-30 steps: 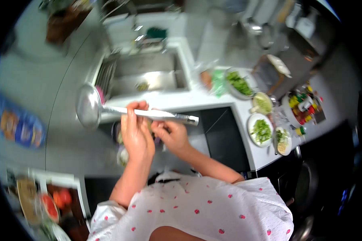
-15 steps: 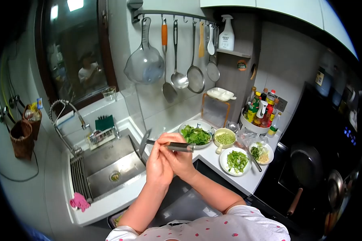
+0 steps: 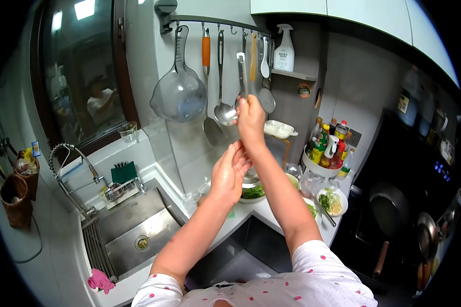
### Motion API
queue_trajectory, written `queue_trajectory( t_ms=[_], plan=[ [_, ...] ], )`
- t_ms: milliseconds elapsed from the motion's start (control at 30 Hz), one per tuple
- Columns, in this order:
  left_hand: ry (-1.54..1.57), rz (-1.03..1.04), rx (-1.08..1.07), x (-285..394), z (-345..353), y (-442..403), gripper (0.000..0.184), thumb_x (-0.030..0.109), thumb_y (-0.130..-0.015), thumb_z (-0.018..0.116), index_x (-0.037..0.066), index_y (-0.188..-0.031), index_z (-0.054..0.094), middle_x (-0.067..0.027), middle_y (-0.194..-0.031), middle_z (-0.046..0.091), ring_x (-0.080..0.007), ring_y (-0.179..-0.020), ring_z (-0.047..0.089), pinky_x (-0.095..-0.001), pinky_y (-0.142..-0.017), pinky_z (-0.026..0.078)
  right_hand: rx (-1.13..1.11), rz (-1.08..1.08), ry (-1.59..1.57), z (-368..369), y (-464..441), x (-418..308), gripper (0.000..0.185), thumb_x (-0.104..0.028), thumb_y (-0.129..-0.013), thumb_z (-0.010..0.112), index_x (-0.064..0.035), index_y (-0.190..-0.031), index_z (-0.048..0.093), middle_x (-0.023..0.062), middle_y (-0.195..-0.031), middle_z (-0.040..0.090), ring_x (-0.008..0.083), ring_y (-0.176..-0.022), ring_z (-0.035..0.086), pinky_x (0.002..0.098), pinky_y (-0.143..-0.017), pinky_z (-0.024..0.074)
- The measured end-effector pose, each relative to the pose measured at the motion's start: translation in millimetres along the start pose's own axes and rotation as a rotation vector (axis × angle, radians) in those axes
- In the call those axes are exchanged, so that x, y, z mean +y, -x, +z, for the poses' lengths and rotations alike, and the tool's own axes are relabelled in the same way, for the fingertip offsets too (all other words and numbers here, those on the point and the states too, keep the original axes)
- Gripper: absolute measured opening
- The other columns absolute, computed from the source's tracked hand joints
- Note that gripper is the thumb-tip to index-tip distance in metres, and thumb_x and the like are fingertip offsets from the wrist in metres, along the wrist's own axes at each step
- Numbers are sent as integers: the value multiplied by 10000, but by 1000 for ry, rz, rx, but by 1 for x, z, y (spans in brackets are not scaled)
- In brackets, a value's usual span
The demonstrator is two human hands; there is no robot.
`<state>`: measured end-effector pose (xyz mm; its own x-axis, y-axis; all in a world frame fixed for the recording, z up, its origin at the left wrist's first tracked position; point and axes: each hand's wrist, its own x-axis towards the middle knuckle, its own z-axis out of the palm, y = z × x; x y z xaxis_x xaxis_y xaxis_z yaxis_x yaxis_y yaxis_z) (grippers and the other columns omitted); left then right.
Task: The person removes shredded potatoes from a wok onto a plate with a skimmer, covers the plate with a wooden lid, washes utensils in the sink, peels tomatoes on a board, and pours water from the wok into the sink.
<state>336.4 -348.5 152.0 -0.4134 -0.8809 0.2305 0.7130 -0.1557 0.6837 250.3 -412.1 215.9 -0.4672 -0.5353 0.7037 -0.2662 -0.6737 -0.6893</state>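
Observation:
My right hand (image 3: 252, 122) is closed around the handle of a metal ladle (image 3: 242, 71), whose handle end points up in front of the hanging utensils. Part of the ladle's bowl shows lower down, over the bowl of green leaves (image 3: 253, 192). Just below my right hand is my left hand (image 3: 228, 175), its fingers stretched out and slightly curved beside the ladle. Where the ladle passes behind my hands, it is hidden.
A sink (image 3: 138, 225) with a coiled faucet lies left, a pink cloth (image 3: 101, 281) at its corner. Utensils and a strainer (image 3: 179, 94) hang from a rail. Right are a plate of chopped food (image 3: 334, 202), bottles (image 3: 331, 148) and a black pan (image 3: 389, 207) on the stove.
My right hand has risen with the ladle, which has turned from roughly level to upright. My hands have drawn apart, and my left hand's fingers have opened. The view has shifted slightly.

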Motion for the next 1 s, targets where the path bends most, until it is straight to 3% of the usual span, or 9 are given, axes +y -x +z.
queue_trajectory(
  t_ms=[67,333,367,767,867,1000],
  plan=[
    [-65,13,34,-1,-2,-8,412,290,-932,359,0,-1222,404,-117,-1205,480,-207,-1062,484,-331,-893,378,74,-110,157,5,-48,37,187,-132,-848,444,16,-768,525,115,-580,538,244,-532,531,364,-534,410],
    [-76,47,15,7,-8,-56,381,277,-938,320,1,-1168,448,-133,-1130,534,-203,-1008,521,-321,-841,404,72,-77,89,31,-152,50,244,-171,-834,450,23,-767,583,90,-542,508,188,-505,498,331,-503,388],
    [-78,57,24,8,-6,-61,375,274,-938,320,2,-1157,454,-134,-1117,540,-203,-998,525,-320,-834,409,41,-22,60,31,-159,49,268,-220,-859,463,1,-801,603,8,-588,485,79,-532,430,244,-486,337],
    [-83,118,97,4,-1,-98,347,265,-933,327,1,-1098,481,-134,-1046,563,-199,-940,537,-308,-797,427,36,-92,138,50,-211,95,252,-212,-863,461,-11,-801,600,6,-570,491,75,-501,437,247,-469,339],
    [-85,118,106,0,-2,-92,345,263,-933,327,2,-1096,484,-133,-1043,564,-199,-935,538,-310,-796,428,-1,42,201,50,-215,93,266,-241,-821,476,-17,-809,619,170,-727,607,310,-714,593,391,-658,441],
    [-94,142,121,-3,-12,-78,339,255,-933,326,3,-1092,487,-134,-1040,564,-200,-930,539,-312,-798,427,-31,8,195,52,-216,111,273,-235,-819,465,-7,-825,615,188,-752,609,322,-746,594,400,-684,440]
  ],
)
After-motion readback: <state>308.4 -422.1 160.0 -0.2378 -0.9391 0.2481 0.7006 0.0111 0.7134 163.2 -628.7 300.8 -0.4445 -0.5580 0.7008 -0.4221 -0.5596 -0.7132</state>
